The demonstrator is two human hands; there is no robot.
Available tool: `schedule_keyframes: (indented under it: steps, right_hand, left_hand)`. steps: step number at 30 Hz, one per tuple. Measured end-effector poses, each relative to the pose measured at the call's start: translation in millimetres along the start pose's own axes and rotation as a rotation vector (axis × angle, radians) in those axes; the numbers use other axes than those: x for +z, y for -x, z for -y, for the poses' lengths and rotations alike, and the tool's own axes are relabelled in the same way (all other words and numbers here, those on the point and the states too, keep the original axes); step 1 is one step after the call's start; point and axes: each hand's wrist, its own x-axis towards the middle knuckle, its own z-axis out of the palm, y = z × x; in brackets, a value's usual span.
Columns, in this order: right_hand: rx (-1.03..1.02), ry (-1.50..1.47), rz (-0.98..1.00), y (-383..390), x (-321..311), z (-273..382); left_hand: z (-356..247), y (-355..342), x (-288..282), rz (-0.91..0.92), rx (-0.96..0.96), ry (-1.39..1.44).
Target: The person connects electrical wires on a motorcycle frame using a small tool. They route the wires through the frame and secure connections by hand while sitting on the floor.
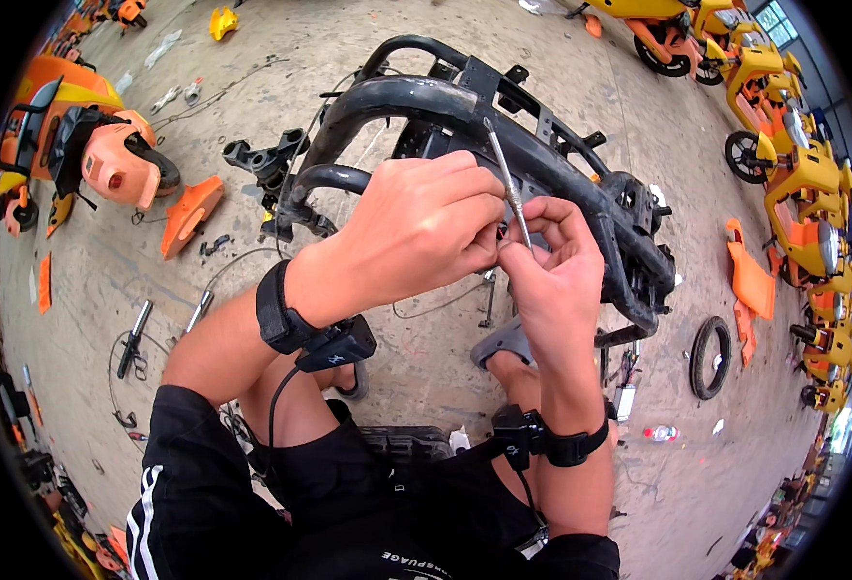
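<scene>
In front of my chest, my right hand [556,266] is closed round the lower end of a thin metal rod [505,169]. The rod tilts up and to the left, with a ridged stretch near my fingers and a slim upper end. Its exact kind is unclear. My left hand [416,217] meets the right one, thumb and fingers pinched together. A small dark bit shows between the hands, but what the left fingers grip is mostly hidden. Just beyond both hands lies a black tubular vehicle frame [377,101] on the concrete floor.
Left of me stand an orange-yellow scooter [107,155] and a loose orange panel [192,215]. A shock absorber [136,333] and cables lie nearby. To the right are a tyre [710,358], an orange panel [751,275], a plastic bottle [661,433] and a row of yellow scooters [803,217].
</scene>
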Motion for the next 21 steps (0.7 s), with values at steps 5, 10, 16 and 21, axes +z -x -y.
schedule_keyframes:
  steps: [5, 10, 16, 21]
  right_hand:
    - [0.111, -0.086, -0.061, 1.9, 2.5, 1.9]
    - [0.327, -0.271, -0.056, 2.8, -1.6, 6.2]
    - [0.387, -0.366, -0.036, 0.9, -5.1, 7.2]
    - [0.309, -0.244, -0.035, 4.4, -6.0, 6.4]
  left_hand:
    - [-2.7, 0.3, 0.2, -0.012, 0.023, -0.055]
    - [-3.9, 1.4, 1.1, -0.015, 0.009, -0.079]
    - [-4.6, 1.4, -1.0, 0.018, -0.072, -0.046]
    - [-5.7, -10.2, -10.4, 0.117, -0.056, 0.001]
